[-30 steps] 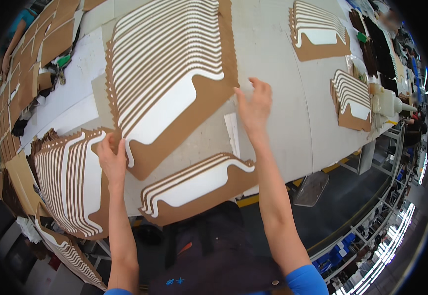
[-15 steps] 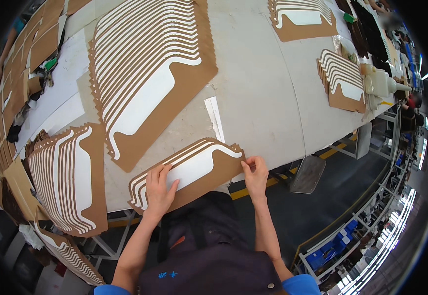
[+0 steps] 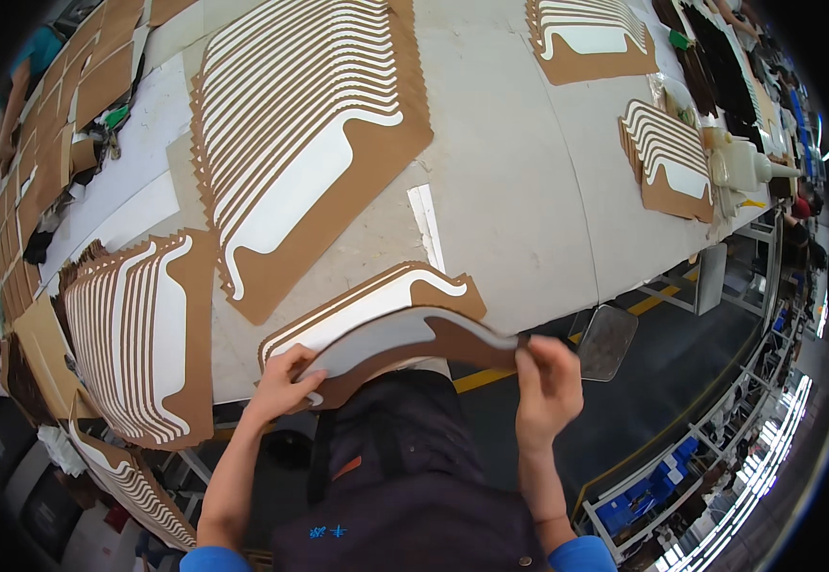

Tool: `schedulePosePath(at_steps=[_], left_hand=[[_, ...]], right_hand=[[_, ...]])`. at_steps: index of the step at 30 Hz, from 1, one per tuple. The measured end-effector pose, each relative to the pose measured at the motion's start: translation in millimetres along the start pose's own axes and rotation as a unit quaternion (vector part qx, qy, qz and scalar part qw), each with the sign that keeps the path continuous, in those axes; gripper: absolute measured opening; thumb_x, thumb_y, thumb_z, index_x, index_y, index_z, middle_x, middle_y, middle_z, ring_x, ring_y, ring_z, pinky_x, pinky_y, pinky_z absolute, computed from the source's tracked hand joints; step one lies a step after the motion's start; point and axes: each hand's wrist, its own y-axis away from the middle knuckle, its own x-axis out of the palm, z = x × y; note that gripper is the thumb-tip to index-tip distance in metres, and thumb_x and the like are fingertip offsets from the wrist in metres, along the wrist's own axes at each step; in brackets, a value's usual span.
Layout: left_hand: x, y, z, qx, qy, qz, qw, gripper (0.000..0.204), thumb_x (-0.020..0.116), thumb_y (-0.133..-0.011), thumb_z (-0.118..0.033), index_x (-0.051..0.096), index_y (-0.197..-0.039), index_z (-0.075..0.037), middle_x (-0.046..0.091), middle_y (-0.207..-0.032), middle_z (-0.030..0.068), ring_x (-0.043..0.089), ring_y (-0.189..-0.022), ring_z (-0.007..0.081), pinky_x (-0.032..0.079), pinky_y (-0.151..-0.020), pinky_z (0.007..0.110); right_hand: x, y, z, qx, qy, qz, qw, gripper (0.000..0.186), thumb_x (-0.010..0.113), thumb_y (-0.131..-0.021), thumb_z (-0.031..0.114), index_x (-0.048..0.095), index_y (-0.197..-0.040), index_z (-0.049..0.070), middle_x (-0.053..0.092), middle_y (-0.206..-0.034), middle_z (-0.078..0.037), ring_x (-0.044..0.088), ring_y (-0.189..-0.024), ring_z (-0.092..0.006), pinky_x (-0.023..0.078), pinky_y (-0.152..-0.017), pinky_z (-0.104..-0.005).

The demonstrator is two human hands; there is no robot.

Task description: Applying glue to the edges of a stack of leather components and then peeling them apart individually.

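Observation:
Between my two hands a brown sheet piece with a white shaped patch (image 3: 376,345) bows upward in the middle. My right hand (image 3: 550,393) pinches its right end, out past the table's front edge. At the other end my left hand (image 3: 286,391) closes its thumb and fingers on the piece. Just behind lies a small stack of matching brown and white pieces (image 3: 471,297), partly covered by the lifted one. Motion blurs the right end of the held piece.
A large fanned stack (image 3: 286,191) lies beyond my hands, and another (image 3: 174,334) at the left. Smaller fanned stacks (image 3: 591,40) (image 3: 678,181) sit far right, beside a whitish squeeze bottle (image 3: 740,166). A white strip (image 3: 426,227) lies on the grey tabletop (image 3: 510,172).
The top piece has come up off the small stack, its right end drawn toward me and rightward by my right hand. My left hand has shifted left and down to the piece's left end.

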Motion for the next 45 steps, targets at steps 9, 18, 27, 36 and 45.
schedulePosePath(at_steps=[9,18,27,36,45], left_hand=[[-83,-46,2,-0.082,0.203,-0.211,0.953,0.022,0.069,-0.092,-0.008,0.063,-0.111,0.002,0.069,-0.104,0.0045,0.063,-0.093,0.0093,0.050,-0.081,0.024],[-93,-92,24,-0.038,0.199,-0.288,0.936,0.023,0.069,-0.094,-0.013,0.063,-0.110,0.002,0.066,-0.089,-0.0003,0.056,-0.077,0.0032,0.044,-0.065,0.018],[-91,-104,42,-0.071,0.133,-0.326,0.933,0.020,0.071,-0.093,-0.015,0.064,-0.102,0.002,0.057,-0.078,-0.0050,0.046,-0.070,0.0020,0.036,-0.061,0.019],[-90,-108,50,-0.071,0.094,-0.347,0.930,0.023,0.071,-0.092,-0.015,0.063,-0.102,0.004,0.060,-0.083,-0.0025,0.050,-0.076,0.0036,0.040,-0.066,0.020],[-77,-104,12,-0.065,-0.113,-0.414,0.901,0.026,0.070,-0.090,-0.014,0.062,-0.111,0.000,0.063,-0.096,0.0063,0.058,-0.086,0.0134,0.047,-0.073,0.028]], right_hand=[[160,-164,-83,0.076,-0.123,0.114,0.983,0.019,0.069,-0.092,0.012,0.068,-0.102,-0.004,0.069,-0.091,-0.005,0.062,-0.084,-0.0099,0.049,-0.077,-0.0250],[223,-214,-124,-0.078,0.047,0.051,0.995,0.010,0.072,-0.084,0.011,0.069,-0.084,0.002,0.064,-0.081,-0.009,0.060,-0.074,-0.0220,0.048,-0.069,-0.0352],[223,-213,-132,-0.094,0.125,0.070,0.985,0.008,0.072,-0.083,0.010,0.068,-0.082,0.004,0.060,-0.080,-0.007,0.057,-0.079,-0.0228,0.047,-0.071,-0.0371],[225,-213,-133,-0.108,0.130,0.071,0.983,0.007,0.071,-0.082,0.009,0.066,-0.080,0.004,0.059,-0.080,-0.007,0.057,-0.081,-0.0246,0.046,-0.073,-0.0380],[192,-194,-127,-0.071,0.057,0.047,0.995,0.022,0.072,-0.081,0.010,0.065,-0.101,0.004,0.060,-0.094,-0.010,0.056,-0.092,-0.0277,0.047,-0.081,-0.0399]])
